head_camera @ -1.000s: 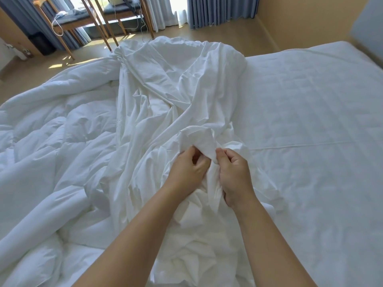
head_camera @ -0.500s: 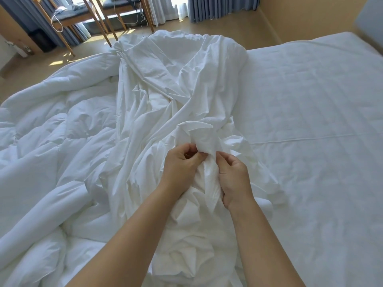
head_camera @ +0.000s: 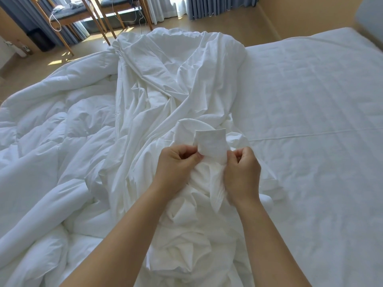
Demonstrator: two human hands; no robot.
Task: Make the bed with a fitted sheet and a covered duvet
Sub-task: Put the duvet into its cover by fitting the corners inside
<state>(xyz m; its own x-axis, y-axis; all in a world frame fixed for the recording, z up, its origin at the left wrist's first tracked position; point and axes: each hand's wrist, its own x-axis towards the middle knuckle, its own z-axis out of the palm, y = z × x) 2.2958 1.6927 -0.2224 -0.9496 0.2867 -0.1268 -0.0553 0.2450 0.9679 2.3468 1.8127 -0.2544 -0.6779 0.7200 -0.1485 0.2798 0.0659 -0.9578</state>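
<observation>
A crumpled white sheet (head_camera: 176, 83) lies in a long heap down the middle of the bed. My left hand (head_camera: 176, 164) and my right hand (head_camera: 242, 172) each pinch one side of a small white label (head_camera: 211, 143) sewn to the sheet, holding it upright and flat between them. A puffy white duvet (head_camera: 51, 141) is bunched over the left part of the bed. To the right the quilted white mattress (head_camera: 310, 121) lies bare and flat.
Beyond the bed's far edge is a tan floor (head_camera: 217, 25). Wooden furniture legs (head_camera: 99, 23) with a dangling cable stand by blue curtains (head_camera: 217, 5) at the window. A beige wall (head_camera: 310, 15) runs along the far right.
My hands have moved apart and spread the fabric they were bunching, so the small label now stands flat between them. The view has tilted slightly.
</observation>
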